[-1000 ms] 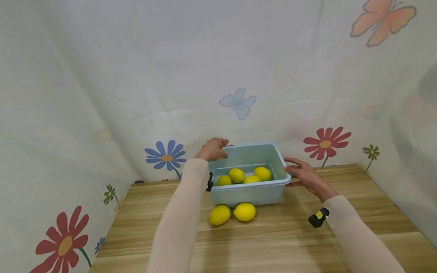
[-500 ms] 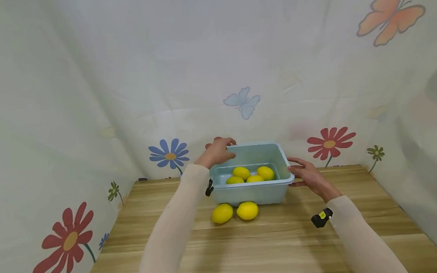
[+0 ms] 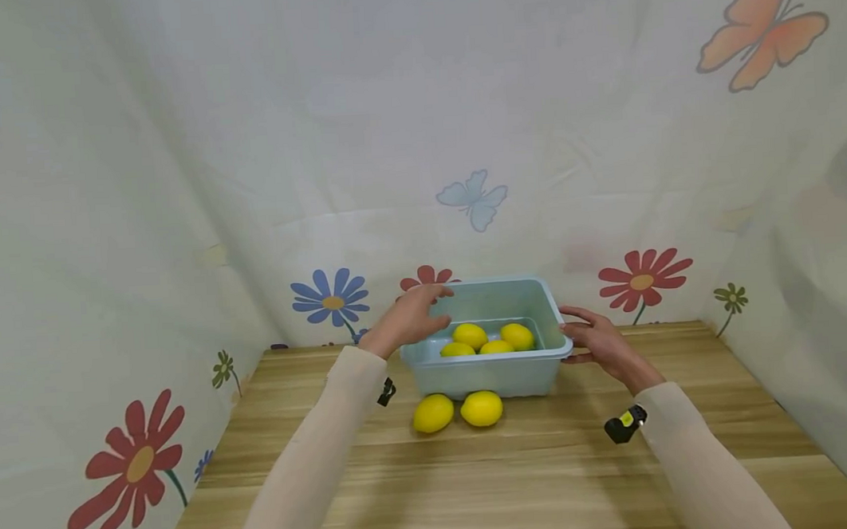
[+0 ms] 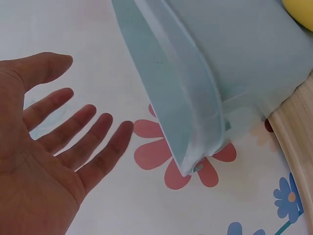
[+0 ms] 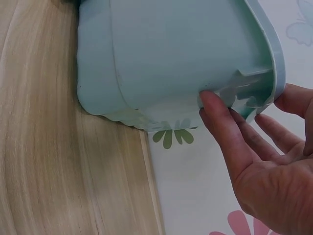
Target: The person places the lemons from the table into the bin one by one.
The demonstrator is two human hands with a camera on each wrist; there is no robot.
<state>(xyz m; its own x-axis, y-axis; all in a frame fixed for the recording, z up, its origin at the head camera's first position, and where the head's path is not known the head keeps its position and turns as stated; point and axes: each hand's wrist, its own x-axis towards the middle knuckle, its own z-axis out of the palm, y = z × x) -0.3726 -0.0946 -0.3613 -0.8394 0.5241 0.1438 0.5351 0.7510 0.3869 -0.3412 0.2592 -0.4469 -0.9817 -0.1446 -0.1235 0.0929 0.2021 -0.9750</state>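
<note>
A pale blue plastic bin [image 3: 487,377] stands on the wooden table, with several yellow lemons [image 3: 470,337] lying inside it. Two more lemons, one at the left [image 3: 433,413] and one at the right [image 3: 482,409], lie on the table against its front wall. My left hand [image 3: 406,317] is over the bin's left end; in the left wrist view its fingers are spread apart, holding nothing, a little away from the rim. At the other end my right hand [image 3: 602,345] holds the bin's rim, thumb on the edge and fingertips [image 5: 211,100] against the outer wall below.
White curtain-like walls printed with flowers and butterflies enclose the table [image 3: 521,483] behind and on both sides. The bin sits near the table's back edge. A small black device [image 3: 624,424] is strapped to the right wrist.
My left hand has drawn back toward the left and lower over the bin's end. The leftmost lemon inside has shifted to the right. My right hand stays on the rim.
</note>
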